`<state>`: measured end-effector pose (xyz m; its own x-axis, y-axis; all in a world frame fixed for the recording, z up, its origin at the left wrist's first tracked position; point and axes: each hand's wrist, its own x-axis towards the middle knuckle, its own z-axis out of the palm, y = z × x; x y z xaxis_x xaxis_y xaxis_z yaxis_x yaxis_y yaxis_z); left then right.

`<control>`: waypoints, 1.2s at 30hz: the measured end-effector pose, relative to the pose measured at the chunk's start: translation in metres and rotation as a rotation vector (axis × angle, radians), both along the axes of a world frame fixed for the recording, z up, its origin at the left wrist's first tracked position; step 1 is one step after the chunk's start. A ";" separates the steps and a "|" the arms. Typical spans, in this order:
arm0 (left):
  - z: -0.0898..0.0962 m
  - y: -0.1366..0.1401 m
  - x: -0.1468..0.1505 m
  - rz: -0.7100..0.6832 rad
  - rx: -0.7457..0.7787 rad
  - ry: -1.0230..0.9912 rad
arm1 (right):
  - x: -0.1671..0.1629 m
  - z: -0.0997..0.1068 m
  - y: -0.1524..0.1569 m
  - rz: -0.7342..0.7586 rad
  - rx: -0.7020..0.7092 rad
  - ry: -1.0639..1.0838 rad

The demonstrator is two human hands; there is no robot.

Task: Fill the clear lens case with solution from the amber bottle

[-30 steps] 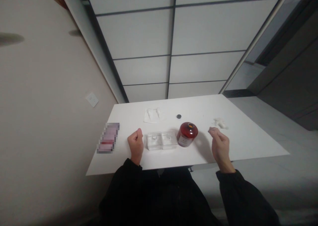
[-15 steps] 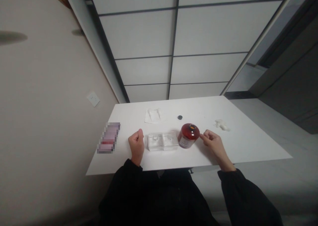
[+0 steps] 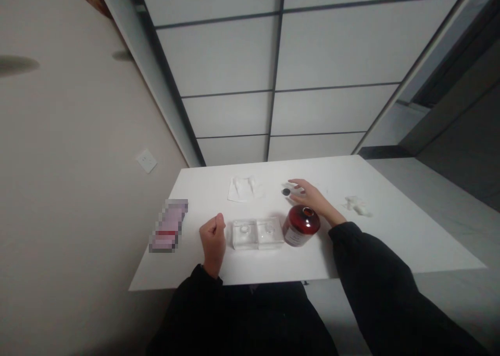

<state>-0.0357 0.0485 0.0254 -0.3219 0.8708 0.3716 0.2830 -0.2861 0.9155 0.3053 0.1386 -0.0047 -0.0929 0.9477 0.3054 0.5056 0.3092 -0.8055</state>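
Observation:
My left hand [image 3: 213,245] rests as a closed fist on the table, thumb up, with nothing showing out of it. To its right sits a clear plastic box [image 3: 257,234] with two lidded compartments. A dark red-brown bottle [image 3: 300,228] with a pale label stands uncapped at the box's right end, its round mouth facing up. Behind the bottle, my right hand [image 3: 310,195] reaches in with its fingers apart. Its fingertips are close beside a small round black cap [image 3: 286,192] lying on the table; I see no grip on it.
Towards the back of the white table [image 3: 175,270] lies a white sheet [image 3: 242,189] with small pale pieces on it. Crumpled whitish material [image 3: 357,206] is on the right. A blurred-out pinkish thing [image 3: 170,225] lies by the left edge, near the wall.
My right hand has left the bottle's right side and moved back and left to the black cap, its fingers opening. My left fist stays put. The view has shifted slightly.

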 end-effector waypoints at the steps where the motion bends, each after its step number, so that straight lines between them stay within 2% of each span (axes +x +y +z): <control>1: 0.000 0.000 0.000 0.001 0.001 0.002 | -0.003 -0.003 0.003 0.012 0.019 -0.025; 7: -0.002 0.002 0.000 -0.005 -0.009 0.012 | -0.011 -0.010 0.005 0.088 0.052 -0.107; 12: 0.000 0.003 0.000 -0.005 -0.007 0.022 | -0.011 0.004 -0.002 0.019 0.043 -0.016; 14: 0.001 0.003 0.000 -0.004 0.000 0.026 | -0.011 0.018 -0.015 -0.030 0.070 0.062; 17: 0.002 0.003 0.000 -0.007 0.009 0.033 | -0.016 0.044 -0.050 -0.085 0.151 0.206; 19: 0.002 0.003 0.000 -0.012 0.015 0.038 | -0.025 0.057 -0.078 -0.113 0.297 0.435; 21: 0.001 0.003 0.000 -0.014 0.018 0.045 | -0.035 0.065 -0.100 -0.100 0.381 0.523; 24: 0.000 0.003 0.000 -0.014 0.018 0.057 | -0.049 0.065 -0.115 -0.092 0.397 0.572; 31: 0.001 0.002 -0.001 -0.020 0.036 0.080 | -0.059 0.053 -0.114 -0.088 0.454 0.564; 36: 0.003 0.000 0.000 -0.032 0.057 0.086 | -0.062 0.046 -0.117 -0.137 0.449 0.511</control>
<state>-0.0361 0.0488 0.0286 -0.2585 0.8571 0.4456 0.3499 -0.3469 0.8702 0.2429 0.0215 0.0408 0.2787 0.7119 0.6446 0.1556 0.6289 -0.7618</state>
